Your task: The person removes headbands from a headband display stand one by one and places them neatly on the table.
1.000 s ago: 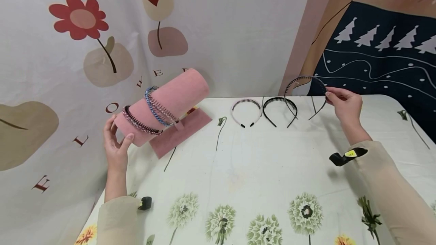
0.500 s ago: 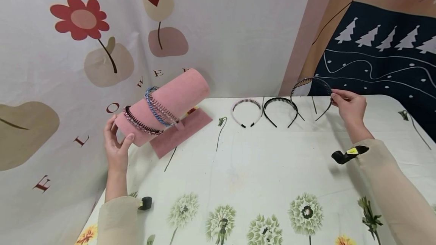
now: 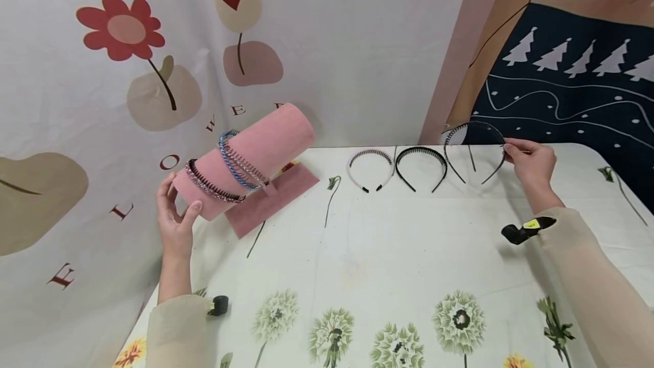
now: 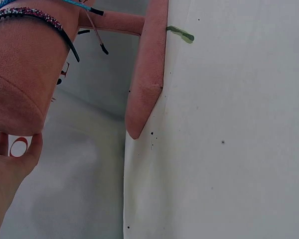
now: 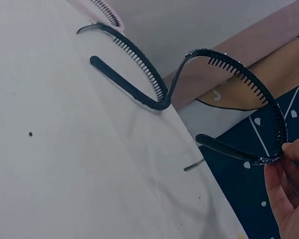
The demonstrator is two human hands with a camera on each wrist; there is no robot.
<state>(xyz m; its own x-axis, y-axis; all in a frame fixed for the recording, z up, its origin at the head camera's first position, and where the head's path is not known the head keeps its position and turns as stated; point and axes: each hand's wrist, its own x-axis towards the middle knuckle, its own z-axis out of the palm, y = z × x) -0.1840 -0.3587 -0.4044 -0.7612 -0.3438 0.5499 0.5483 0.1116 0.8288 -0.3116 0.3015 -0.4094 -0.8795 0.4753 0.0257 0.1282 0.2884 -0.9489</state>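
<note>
My left hand (image 3: 176, 229) grips the near end of a pink plush headband stand (image 3: 278, 138), with the thumb in front. A sparkly pink-and-black headband (image 4: 30, 12) and a blue headband (image 3: 223, 149) circle its roll, along with a paler toothed band beside the blue one. My right hand (image 3: 533, 163) pinches one side of a dark toothed headband (image 5: 279, 119) with glittery trim, held up at the table's back edge. Left of it, a black toothed headband (image 3: 421, 150) and a pale pink headband (image 3: 349, 169) lie side by side on the table.
The white table (image 3: 383, 243) wears a cover printed with dandelions. Behind it hangs a pale curtain (image 3: 357, 44) with flower prints, and a dark cloth (image 3: 567, 95) with white trees at the right. The stand's flat pink base (image 3: 286, 200) rests at the table's left.
The right hand has moved rightward and slightly down with the dark headband, away from the black one. The left hand and the stand have stayed in place.
</note>
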